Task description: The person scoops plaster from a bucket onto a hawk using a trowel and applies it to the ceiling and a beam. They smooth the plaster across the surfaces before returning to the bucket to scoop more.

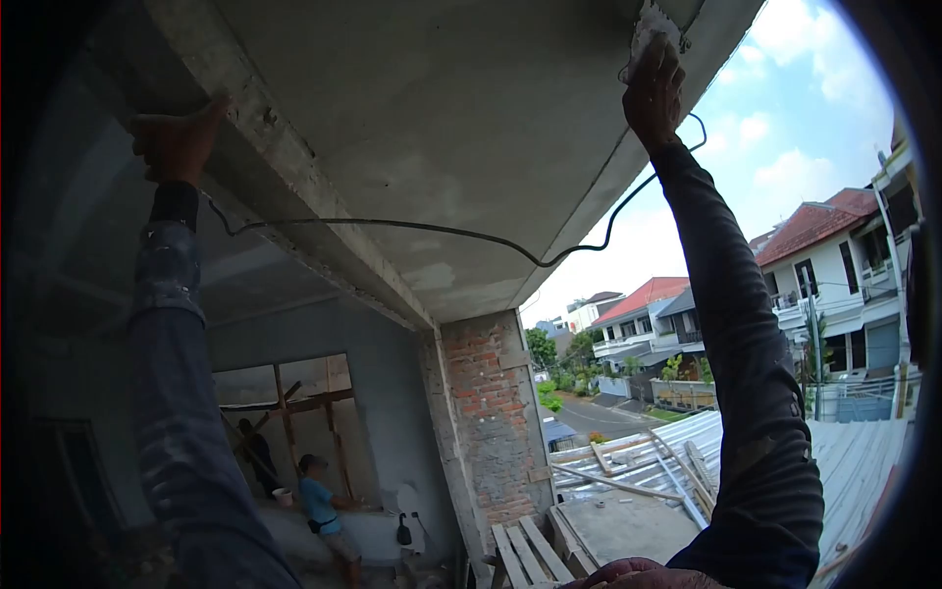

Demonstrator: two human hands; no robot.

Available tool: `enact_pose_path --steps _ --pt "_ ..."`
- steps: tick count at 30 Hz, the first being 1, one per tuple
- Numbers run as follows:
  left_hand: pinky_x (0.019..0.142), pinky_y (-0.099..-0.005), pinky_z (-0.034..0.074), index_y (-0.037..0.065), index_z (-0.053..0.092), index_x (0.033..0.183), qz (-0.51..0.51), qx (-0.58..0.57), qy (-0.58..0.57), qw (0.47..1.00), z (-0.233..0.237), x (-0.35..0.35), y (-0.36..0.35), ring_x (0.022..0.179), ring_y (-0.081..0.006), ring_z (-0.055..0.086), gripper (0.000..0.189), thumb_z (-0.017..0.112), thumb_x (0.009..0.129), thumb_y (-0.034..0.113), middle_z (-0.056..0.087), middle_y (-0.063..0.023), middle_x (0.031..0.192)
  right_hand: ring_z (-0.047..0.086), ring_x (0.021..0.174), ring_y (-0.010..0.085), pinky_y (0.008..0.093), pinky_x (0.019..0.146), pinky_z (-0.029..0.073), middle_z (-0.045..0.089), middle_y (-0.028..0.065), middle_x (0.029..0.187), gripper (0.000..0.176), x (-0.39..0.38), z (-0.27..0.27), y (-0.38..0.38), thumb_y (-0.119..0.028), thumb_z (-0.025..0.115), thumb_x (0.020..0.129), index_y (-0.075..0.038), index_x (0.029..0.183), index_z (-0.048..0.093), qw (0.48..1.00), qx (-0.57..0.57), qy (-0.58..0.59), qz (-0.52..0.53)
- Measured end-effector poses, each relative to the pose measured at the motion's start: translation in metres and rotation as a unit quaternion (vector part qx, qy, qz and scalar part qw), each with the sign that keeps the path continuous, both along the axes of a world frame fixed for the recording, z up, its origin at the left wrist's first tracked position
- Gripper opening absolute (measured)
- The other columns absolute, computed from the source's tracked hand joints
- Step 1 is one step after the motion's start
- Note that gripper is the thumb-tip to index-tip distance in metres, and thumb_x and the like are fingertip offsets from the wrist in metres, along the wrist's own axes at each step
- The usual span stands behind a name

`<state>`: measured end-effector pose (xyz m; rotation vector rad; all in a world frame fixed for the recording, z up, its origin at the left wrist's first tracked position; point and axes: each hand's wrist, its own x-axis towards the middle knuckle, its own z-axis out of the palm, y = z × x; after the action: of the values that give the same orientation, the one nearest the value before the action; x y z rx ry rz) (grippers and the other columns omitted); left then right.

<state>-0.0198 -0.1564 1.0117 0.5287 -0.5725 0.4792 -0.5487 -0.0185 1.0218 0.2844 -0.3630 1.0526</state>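
Note:
Up at the top right, my right hand (pixel 654 96) is closed around a pale, plaster-smeared tool (pixel 653 27), held against the underside of the concrete ceiling (pixel 412 108) near its outer edge. The tool's exact shape is hard to make out. My left hand (pixel 181 140) is raised at the upper left against the concrete beam (pixel 285 157), thumb extended toward its edge and the other fingers curled; nothing shows in it. A thin black cable (pixel 422 227) hangs across between my two forearms.
A brick pillar (pixel 488 402) stands ahead. Wooden planks (pixel 530 555) and corrugated metal roofing (pixel 854 452) lie low on the right. A person in a blue shirt (pixel 316 499) stands lower left by a wall opening, with a dark figure (pixel 257 456) beyond.

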Motion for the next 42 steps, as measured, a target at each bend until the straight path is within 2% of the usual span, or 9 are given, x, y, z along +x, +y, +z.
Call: enact_pose_path --steps 10,19,25,27,30,31,37,39,42 --pt "0.101 -0.0554 0.033 -0.012 0.015 0.138 0.008 0.010 0.001 1.000 0.005 0.004 -0.003 0.124 -0.0436 0.041 0.129 0.080 0.055 0.062 0.036 -0.0328 0.133 0.046 0.107 0.0492 0.0440 0.078 0.056 0.041 0.0301 0.120 0.063 0.037 0.041 -0.047 -0.011 0.051 0.081 0.019 0.132 0.027 0.986 0.131 -0.099 0.005" --pt "0.098 -0.0552 0.038 -0.011 0.018 0.136 0.002 0.007 -0.002 1.000 -0.002 0.001 0.004 0.118 -0.0430 0.048 0.126 0.081 0.055 0.061 0.040 -0.0331 0.129 0.053 0.104 0.0456 0.0520 0.087 0.045 0.048 0.0298 0.119 0.064 0.023 -0.023 0.010 -0.001 0.047 0.074 -0.003 0.137 0.032 0.977 0.126 0.032 0.170" --pt "0.098 -0.0547 0.038 -0.012 0.017 0.136 0.010 0.019 0.002 1.000 -0.003 0.000 0.007 0.119 -0.0426 0.047 0.126 0.080 0.055 0.061 0.040 -0.0331 0.129 0.060 0.088 0.0308 0.0406 0.078 0.050 0.061 0.0185 0.094 0.045 -0.058 0.041 0.060 -0.003 0.053 0.076 -0.002 0.120 0.049 0.975 -0.012 0.021 -0.221" --pt "0.098 -0.0547 0.037 -0.011 0.017 0.136 0.010 0.020 0.002 1.000 -0.002 0.002 0.005 0.119 -0.0426 0.047 0.126 0.080 0.055 0.062 0.039 -0.0332 0.129 0.059 0.069 0.0153 0.0295 0.060 0.050 0.058 0.0059 0.076 0.029 -0.022 0.025 0.053 -0.003 0.058 0.078 -0.003 0.107 0.054 0.788 0.326 0.244 0.462" --pt "0.100 -0.0549 0.036 -0.012 0.017 0.136 0.009 0.012 -0.002 1.000 -0.001 0.003 0.003 0.120 -0.0429 0.047 0.127 0.080 0.055 0.062 0.039 -0.0336 0.129 0.061 0.060 0.0164 0.0301 0.053 0.051 0.058 0.0062 0.076 0.017 0.024 0.024 0.028 -0.012 0.054 0.092 -0.002 0.105 0.049 0.818 0.357 0.289 0.345" --pt "0.101 -0.0549 0.035 -0.012 0.016 0.136 0.008 0.006 -0.005 1.000 -0.001 0.002 0.002 0.120 -0.0432 0.046 0.127 0.080 0.055 0.062 0.038 -0.0338 0.130 0.061 0.064 0.0172 0.0307 0.054 0.051 0.058 0.0094 0.079 0.021 0.040 0.030 0.016 -0.013 0.057 0.090 -0.001 0.106 0.049 0.957 0.172 0.194 0.129" --pt "0.104 -0.0553 0.031 -0.011 0.017 0.136 -0.001 0.011 0.006 1.000 0.003 0.003 0.001 0.121 -0.0448 0.045 0.126 0.080 0.055 0.061 0.038 -0.0344 0.130 0.053 0.104 0.0408 0.0451 0.088 0.045 0.056 0.0231 0.106 0.031 0.034 -0.001 0.011 -0.005 0.048 0.079 -0.001 0.109 0.054 0.939 0.200 0.195 0.200" --pt "0.104 -0.0555 0.031 -0.011 0.016 0.136 -0.003 0.011 0.006 1.000 0.002 0.003 0.002 0.122 -0.0451 0.044 0.126 0.081 0.055 0.061 0.037 -0.0346 0.130 0.058 0.066 0.0168 0.0263 0.057 0.049 0.057 0.0097 0.081 0.032 -0.026 0.017 0.029 0.000 0.052 0.086 0.006 0.116 0.047 0.983 -0.055 0.058 -0.165" --pt "0.104 -0.0558 0.030 -0.011 0.015 0.137 -0.006 0.009 0.001 1.000 0.002 0.001 0.003 0.122 -0.0454 0.044 0.127 0.081 0.055 0.060 0.037 -0.0351 0.130 0.055 0.060 0.0108 0.0218 0.056 0.050 0.056 0.0038 0.073 0.041 -0.087 0.037 0.049 0.003 0.057 0.082 0.008 0.120 0.045 0.984 0.094 0.149 0.007"
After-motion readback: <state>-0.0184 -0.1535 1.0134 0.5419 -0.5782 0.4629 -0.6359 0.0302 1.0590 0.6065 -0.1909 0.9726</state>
